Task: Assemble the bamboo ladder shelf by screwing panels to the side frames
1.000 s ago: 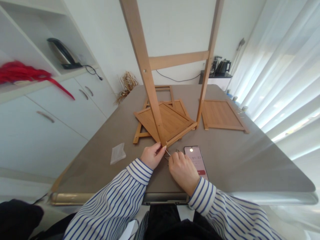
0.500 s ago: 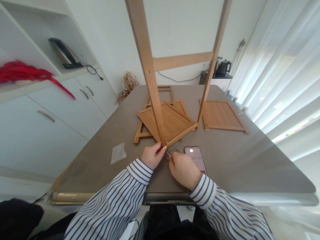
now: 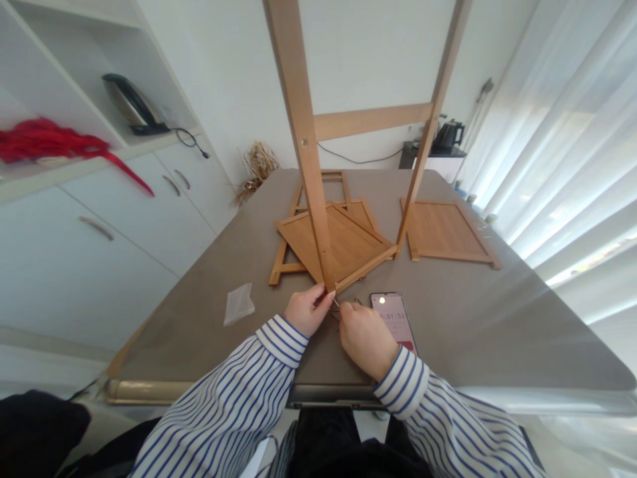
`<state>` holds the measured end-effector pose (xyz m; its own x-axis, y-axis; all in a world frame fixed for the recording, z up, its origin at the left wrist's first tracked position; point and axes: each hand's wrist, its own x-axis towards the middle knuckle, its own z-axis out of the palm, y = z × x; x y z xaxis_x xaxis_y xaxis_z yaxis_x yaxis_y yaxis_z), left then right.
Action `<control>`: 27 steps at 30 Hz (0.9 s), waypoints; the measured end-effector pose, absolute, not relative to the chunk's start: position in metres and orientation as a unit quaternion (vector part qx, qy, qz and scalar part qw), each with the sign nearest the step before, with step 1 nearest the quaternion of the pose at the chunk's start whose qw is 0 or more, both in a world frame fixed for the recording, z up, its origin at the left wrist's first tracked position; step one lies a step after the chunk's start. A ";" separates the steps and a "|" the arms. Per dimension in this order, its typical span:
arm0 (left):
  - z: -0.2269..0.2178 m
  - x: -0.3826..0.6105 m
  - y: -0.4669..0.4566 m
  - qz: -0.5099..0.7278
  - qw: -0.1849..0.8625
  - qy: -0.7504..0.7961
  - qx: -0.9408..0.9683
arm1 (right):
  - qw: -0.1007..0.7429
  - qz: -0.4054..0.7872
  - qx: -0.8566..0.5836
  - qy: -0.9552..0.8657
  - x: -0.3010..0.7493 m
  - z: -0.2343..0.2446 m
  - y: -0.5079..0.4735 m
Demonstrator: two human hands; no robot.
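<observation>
A tall wooden frame [image 3: 309, 166] stands upright on the table, with a crossbar joining its two legs. Its near leg's lower end meets the corner of a tilted wooden panel [image 3: 355, 242]. At that corner my left hand [image 3: 303, 312] is closed, thumb and fingers pinching the leg's end. My right hand [image 3: 367, 335] is curled around a thin metal tool [image 3: 336, 303], whose shaft points at the joint. My fingers hide the tool's handle and its tip cannot be made out. Small thin metal pieces [image 3: 334, 315] lie beneath, partly covered by my hands.
Beside my right hand lies a phone [image 3: 395, 320] with a timer on screen. A clear plastic bag [image 3: 239, 304] is on the left. Another wooden panel [image 3: 448, 229] lies at the right, and a second wooden frame [image 3: 279, 262] lies flat behind the tilted panel.
The whole view has shifted slightly, so things appear a little further right. My right hand seems to have turned a little at the joint; both hands keep their grips.
</observation>
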<state>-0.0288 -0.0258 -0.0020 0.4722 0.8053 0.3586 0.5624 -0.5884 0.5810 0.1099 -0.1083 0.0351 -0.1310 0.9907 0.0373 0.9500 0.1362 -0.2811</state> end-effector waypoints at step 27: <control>-0.002 -0.030 -0.025 0.318 0.207 0.404 0.832 | 0.113 0.135 -0.694 -0.698 0.108 0.033 -0.108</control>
<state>-0.0297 -0.0247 -0.0018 0.4715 0.8042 0.3619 0.5415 -0.5879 0.6010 0.1081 -0.1078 0.0335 -0.0120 0.9995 -0.0296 0.9386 0.0011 -0.3451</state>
